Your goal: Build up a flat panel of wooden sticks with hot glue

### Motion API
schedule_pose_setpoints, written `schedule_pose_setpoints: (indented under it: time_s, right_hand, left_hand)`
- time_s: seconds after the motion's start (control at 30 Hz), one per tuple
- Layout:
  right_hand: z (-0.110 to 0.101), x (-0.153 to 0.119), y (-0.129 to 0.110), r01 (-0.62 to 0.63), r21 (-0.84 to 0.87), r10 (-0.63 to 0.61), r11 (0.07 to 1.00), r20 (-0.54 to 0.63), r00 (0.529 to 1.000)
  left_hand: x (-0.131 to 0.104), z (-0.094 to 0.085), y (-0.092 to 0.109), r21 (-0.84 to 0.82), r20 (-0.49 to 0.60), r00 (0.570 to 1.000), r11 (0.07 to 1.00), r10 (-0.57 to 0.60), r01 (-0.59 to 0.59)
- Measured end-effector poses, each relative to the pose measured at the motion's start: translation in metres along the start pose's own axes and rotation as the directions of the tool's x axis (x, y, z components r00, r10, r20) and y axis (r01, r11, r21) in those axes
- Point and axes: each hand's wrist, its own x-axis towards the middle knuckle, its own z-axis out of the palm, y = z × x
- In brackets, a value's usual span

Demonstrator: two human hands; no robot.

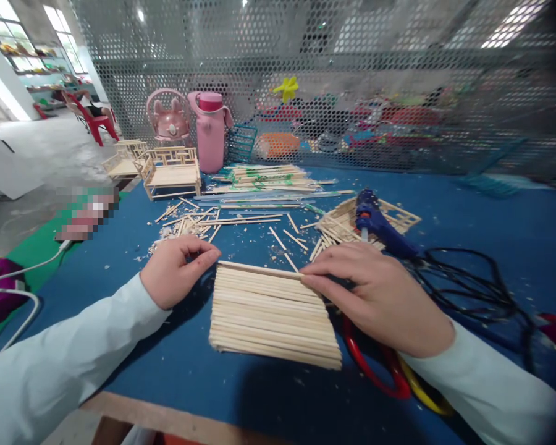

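Note:
A panel of pale wooden sticks (273, 315) laid side by side is in front of me on the blue table (189, 377). Along its far edge runs one stick (259, 269). My left hand (178, 269) has thumb and forefinger pinched at that stick's left end. At the right end, my right hand (375, 290) pinches the stick between thumb and fingers. Red-handled scissors (366, 364) lie partly under my right hand. Beyond it, a blue glue gun (380, 225) rests on a small wooden frame (401, 216).
Loose sticks and scraps (189, 222) lie behind the panel, with stick bundles (269, 179) farther back. Small wooden benches (173, 176) and a pink bottle (210, 136) stand back left, before a perforated metal screen (241, 68). Black cable (472, 278) coils at right.

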Motion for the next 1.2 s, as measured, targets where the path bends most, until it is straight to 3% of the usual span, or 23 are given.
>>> schedule_pose_setpoints:
  time_s: [0.43,0.9,1.2]
  right_hand:
    - [0.003,0.001,0.000,0.037,-0.041,-0.037,0.999,-0.004,0.999]
    - [0.002,-0.002,0.001,-0.014,-0.005,0.014,1.000,0.008,1.000]
    - [-0.009,-0.003,0.003,-0.120,0.001,0.119,0.993,0.029,0.992]
  left_hand:
    - [-0.001,0.002,-0.001,0.015,0.020,1.000,1.000,0.017,-0.017]
    - [-0.002,0.001,0.000,0.045,0.009,1.000,0.999,0.015,-0.015]
    - [-0.002,0.000,-0.003,0.059,0.037,0.999,0.998,-0.002,0.000]
